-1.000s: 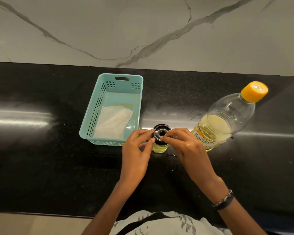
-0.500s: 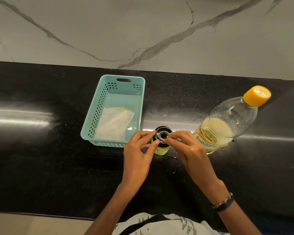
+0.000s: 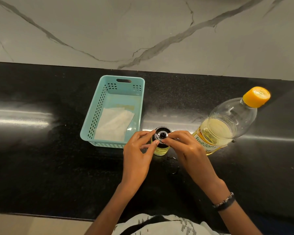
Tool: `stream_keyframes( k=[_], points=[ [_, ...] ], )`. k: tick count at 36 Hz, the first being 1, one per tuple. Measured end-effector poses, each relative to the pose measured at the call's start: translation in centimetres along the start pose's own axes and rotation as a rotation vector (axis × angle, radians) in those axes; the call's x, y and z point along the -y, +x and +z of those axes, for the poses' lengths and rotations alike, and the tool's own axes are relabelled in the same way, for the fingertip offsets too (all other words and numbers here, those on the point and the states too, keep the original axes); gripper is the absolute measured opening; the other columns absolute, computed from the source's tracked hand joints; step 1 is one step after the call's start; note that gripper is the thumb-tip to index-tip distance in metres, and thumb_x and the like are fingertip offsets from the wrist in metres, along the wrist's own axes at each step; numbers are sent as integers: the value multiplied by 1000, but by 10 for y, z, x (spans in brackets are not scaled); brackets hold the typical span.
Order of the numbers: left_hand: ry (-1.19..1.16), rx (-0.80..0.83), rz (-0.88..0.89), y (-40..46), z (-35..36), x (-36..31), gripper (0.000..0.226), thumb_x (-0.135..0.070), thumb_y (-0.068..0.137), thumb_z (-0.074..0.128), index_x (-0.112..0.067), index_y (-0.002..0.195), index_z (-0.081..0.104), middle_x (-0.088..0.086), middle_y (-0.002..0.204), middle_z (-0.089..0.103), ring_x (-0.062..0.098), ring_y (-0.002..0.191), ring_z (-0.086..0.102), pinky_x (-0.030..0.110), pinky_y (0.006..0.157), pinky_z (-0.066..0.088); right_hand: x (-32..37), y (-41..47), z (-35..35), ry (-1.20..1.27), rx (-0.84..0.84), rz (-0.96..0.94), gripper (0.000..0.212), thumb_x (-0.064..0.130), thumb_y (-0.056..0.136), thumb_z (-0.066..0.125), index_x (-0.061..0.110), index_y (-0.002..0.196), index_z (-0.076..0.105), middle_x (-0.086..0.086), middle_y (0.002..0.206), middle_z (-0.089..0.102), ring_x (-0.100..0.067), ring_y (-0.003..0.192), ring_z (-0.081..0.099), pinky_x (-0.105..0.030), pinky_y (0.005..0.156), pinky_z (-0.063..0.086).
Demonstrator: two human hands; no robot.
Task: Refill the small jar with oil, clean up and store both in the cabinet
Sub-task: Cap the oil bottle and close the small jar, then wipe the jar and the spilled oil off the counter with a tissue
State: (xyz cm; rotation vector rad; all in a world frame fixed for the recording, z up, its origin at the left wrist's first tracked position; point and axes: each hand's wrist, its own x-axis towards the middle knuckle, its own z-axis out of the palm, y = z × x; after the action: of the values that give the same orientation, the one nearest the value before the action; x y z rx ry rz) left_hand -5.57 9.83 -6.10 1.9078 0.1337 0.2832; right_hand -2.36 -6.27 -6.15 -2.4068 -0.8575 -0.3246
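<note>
So we've got both hands on the small jar (image 3: 160, 146), which sits upright on the black worktop (image 3: 41, 167), just right of the teal basket (image 3: 98, 106) and left of the oil bottle (image 3: 227, 122). Our left hand (image 3: 137, 158) comes in from the near side with the fingers curled, thumb and fingertips pinching the left edge of the jar's black lid (image 3: 162, 134). Our right hand (image 3: 188, 151) reaches in from the right, fingers bent, pinching the lid's near right edge, so both are narrowed down on that lid. Wrists are raised off the worktop and the forearms angle in from near. The jar shows yellow oil under the lid. The bottle stands capped in orange, roughly half full. A white paper napkin (image 3: 114, 124) lies in the basket, and there's a small oily smear (image 3: 174, 167) just near of the jar.
</note>
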Motion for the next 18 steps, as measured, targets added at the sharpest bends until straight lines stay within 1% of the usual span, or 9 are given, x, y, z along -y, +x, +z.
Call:
stream_keyframes(
  k=[2,4,7,11,18],
  points=[
    [-6,-2,-1,0,0,0,34,-15,86,69,-20,120,65,-12,105,61,-3,98,61,9,77,50,0,1,-2,59,-27,42,27,2,82,70,9,108,71,-5,106,65,-17,99,59,-27,81,52],
    [-10,-5,-4,0,0,0,34,-15,86,69,-21,120,65,-10,106,62,-2,98,61,10,78,51,1,3,-4,131,-104,132,24,10,85,68,11,109,71,-1,105,64,-13,96,59,-25,79,51],
    [1,-2,-3,0,0,1,36,-15,86,69,-19,121,65,-8,108,62,-3,99,61,10,78,51,1,9,-3,177,-177,244,24,15,85,68,12,109,71,2,102,63,-8,91,60,-24,77,53],
    [5,4,-1,1,1,1,36,-16,85,69,-19,121,65,-7,108,61,-3,100,60,10,78,51,-1,13,1,154,-139,272,24,14,82,71,12,106,72,1,95,65,-1,83,57,-9,76,47],
    [13,-4,-20,1,3,2,35,-16,84,70,-18,119,65,-8,109,61,3,97,64,11,79,51,-3,13,4,101,-112,283,23,16,81,71,11,103,73,1,93,63,-3,81,56,-10,76,48]
  ],
)
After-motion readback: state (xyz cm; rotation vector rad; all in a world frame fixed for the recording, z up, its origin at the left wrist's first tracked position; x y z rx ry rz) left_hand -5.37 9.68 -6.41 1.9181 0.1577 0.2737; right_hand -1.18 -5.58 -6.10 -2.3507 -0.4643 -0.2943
